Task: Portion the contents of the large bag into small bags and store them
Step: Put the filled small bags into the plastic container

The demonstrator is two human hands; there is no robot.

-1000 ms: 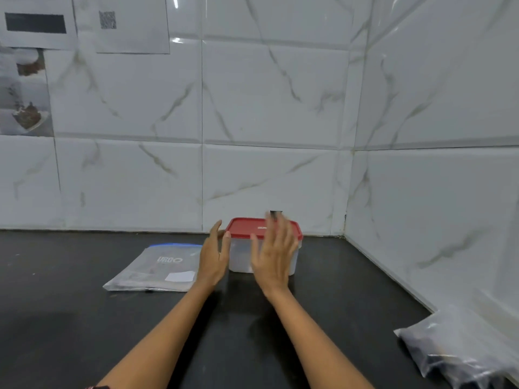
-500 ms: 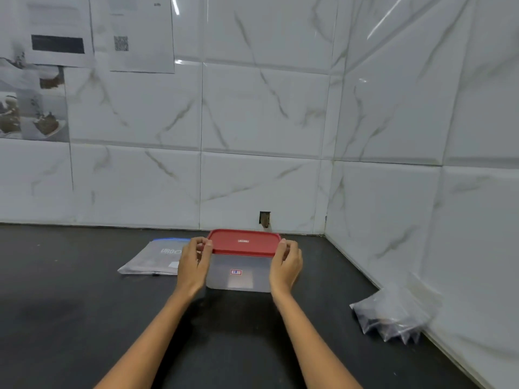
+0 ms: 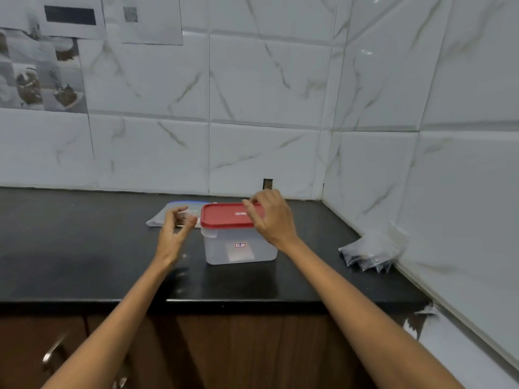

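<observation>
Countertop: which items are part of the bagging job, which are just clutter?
Job:
- red-lidded container, right hand at its lid
- flat zip bag behind the left hand
- small filled bags against the right wall

Not the job:
- printed sheets on the tiles
- cabinet handle

The desk (image 3: 84,248) is looking like dark polished stone, smooth and throwing back a soft sheen. The container (image 3: 241,248) is showing as frosted, semi-clear plastic, with a red lid (image 3: 224,217) in smooth, slightly glossy plastic. The flat bag (image 3: 168,217) behind it and the small bags (image 3: 370,254) by the wall are reading as thin, crinkly clear plastic film. Wall tiles (image 3: 266,94) are coming across as glossy marble-look ceramic, the sheets (image 3: 146,21) stuck on them as matt paper, and the cabinet fronts (image 3: 252,346) below as brown wood grain with a shiny metal handle (image 3: 52,352).
</observation>
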